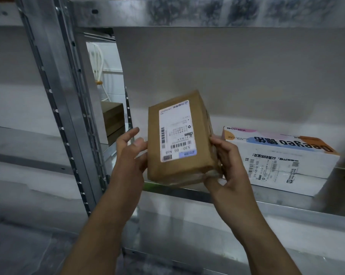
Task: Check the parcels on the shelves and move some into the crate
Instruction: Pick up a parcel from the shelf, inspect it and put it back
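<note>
The person is holding a brown parcel [201,135] up in front of the shelf [247,203], clear of its surface and tipped back a little. The right hand [230,165] is gripping the lower right corner, thumb lying along the edge and fingers curling behind. The left hand [129,153] is pinching the left edge more lightly, its forefinger sticking out free.

To my eye that light left-hand hold is what is risking a slip. Both hands are sitting low on the parcel, so if it is turned any further it could be pivoting out of the left hand and dropping onto the metal lip. The tape along the bottom edge is looking wrinkled and may be giving little purchase. The crate is not showing from here, so the person will be turning away to find it, with the upright post [68,116] close by the left elbow.

The shipping label [177,132] is facing the person sideways, reading "530- 06 A68" above barcodes; the smaller print is too blurred to read. A white box [282,157] is lying on the shelf just to the right, showing "Deeyeo" upside down and a sticker numbered "516 120 00 032"
</note>
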The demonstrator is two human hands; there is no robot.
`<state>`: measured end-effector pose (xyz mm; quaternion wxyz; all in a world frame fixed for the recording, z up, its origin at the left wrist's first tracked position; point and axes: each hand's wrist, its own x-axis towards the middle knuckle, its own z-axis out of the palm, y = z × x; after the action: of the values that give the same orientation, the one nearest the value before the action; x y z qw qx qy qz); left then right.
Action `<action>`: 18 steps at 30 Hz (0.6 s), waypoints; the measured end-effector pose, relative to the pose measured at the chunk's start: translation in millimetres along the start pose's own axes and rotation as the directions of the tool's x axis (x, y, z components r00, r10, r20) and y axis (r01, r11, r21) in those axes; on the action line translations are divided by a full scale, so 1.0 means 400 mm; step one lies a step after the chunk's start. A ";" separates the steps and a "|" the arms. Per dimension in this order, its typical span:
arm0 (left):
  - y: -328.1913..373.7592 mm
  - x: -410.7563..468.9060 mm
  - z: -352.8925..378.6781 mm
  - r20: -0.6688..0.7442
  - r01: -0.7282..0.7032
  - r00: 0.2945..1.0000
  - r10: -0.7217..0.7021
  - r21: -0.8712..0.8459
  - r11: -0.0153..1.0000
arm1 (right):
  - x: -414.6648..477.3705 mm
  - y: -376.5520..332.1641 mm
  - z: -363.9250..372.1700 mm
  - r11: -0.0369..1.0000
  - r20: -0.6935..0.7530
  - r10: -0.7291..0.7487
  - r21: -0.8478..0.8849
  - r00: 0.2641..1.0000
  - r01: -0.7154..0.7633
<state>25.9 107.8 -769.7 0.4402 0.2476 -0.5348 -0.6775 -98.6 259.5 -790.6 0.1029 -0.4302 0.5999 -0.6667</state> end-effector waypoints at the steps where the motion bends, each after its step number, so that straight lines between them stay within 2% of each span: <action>1: -0.001 0.001 -0.004 -0.008 0.005 1.000 -0.005 0.006 1.000 | 0.003 0.005 -0.004 0.999 -0.002 -0.016 -0.032 1.000 0.016; 3: -0.004 -0.002 -0.011 -0.041 0.031 0.999 -0.029 0.031 0.999 | 0.006 0.020 -0.007 0.994 -0.021 -0.047 -0.100 0.999 0.045; 7: -0.007 -0.002 -0.021 -0.007 0.068 0.998 -0.067 0.082 0.994 | 0.005 0.043 0.001 0.978 -0.163 -0.084 -0.203 0.983 0.049; 12: -0.027 0.007 -0.014 -0.046 0.138 0.990 -0.135 0.087 0.987 | 0.005 0.034 0.030 0.996 -0.262 -0.077 -0.063 0.962 0.063; 16: -0.026 0.034 -0.016 -0.135 0.156 0.980 -0.149 0.039 0.987 | 0.029 0.042 0.060 0.990 -0.431 0.034 0.136 0.902 0.027; 18: -0.019 0.063 -0.017 -0.186 0.133 0.977 -0.109 0.119 0.984 | 0.061 0.037 0.070 0.972 -0.471 0.102 0.234 0.876 0.013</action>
<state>16.5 82.8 -775.5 0.4270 0.3678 -0.5203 -0.6416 -99.6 220.0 -795.1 0.0155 -0.2227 0.5353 -0.8146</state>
